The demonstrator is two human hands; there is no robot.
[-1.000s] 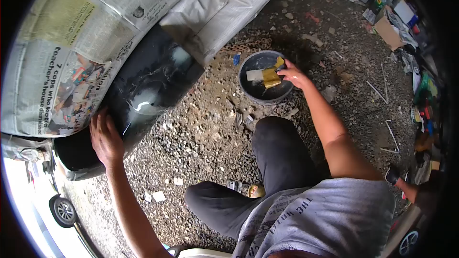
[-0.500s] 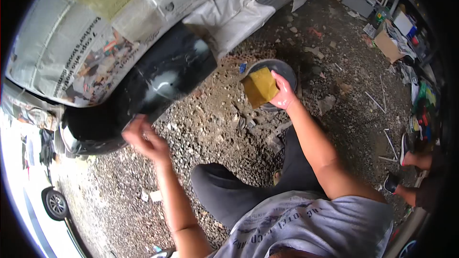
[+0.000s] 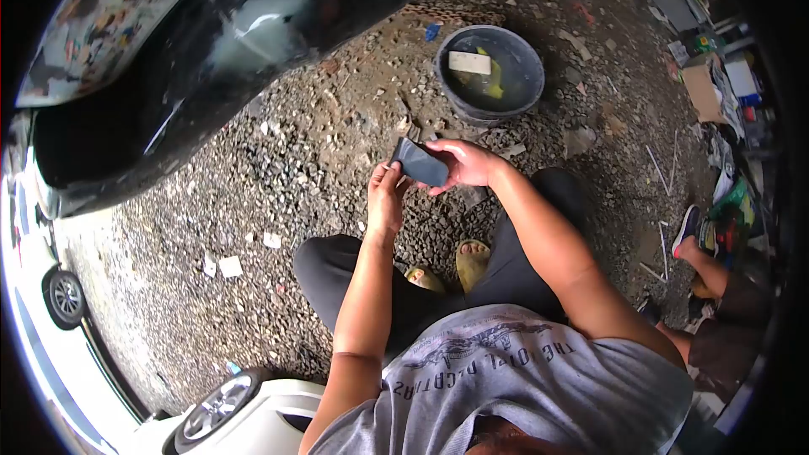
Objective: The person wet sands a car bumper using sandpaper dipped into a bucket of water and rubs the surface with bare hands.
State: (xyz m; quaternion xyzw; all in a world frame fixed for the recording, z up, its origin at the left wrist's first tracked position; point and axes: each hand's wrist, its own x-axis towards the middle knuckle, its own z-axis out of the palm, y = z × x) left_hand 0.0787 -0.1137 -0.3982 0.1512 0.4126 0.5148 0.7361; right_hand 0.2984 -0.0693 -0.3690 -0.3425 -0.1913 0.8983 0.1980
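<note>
Both my hands meet over the gravel in front of my knees, around a dark grey piece of sandpaper (image 3: 421, 164). My left hand (image 3: 386, 200) pinches its left edge between thumb and fingers. From the other side, my right hand (image 3: 465, 163) grips the right end, thumb along the top. Just beyond them stands a round dark bucket (image 3: 533, 101) of water. A pale rectangular block (image 3: 469, 63) and a yellow strip (image 3: 495, 80) are in it. At upper left is a glossy black car panel (image 3: 354, 0) with a whitish patch (image 3: 261, 29).
Newspaper (image 3: 84, 42) covers the car above the panel. A white car (image 3: 278, 409) is at lower left, another vehicle (image 3: 59, 371) at the far left edge. Boxes and clutter (image 3: 708, 97) line the right side, where a person's leg (image 3: 704, 265) shows. Loose gravel (image 3: 202, 219) surrounds me.
My left hand has come from beside the black panel to the sandpaper. My right hand has drawn it back from over the bucket, and its dark side now shows instead of the yellow-brown one.
</note>
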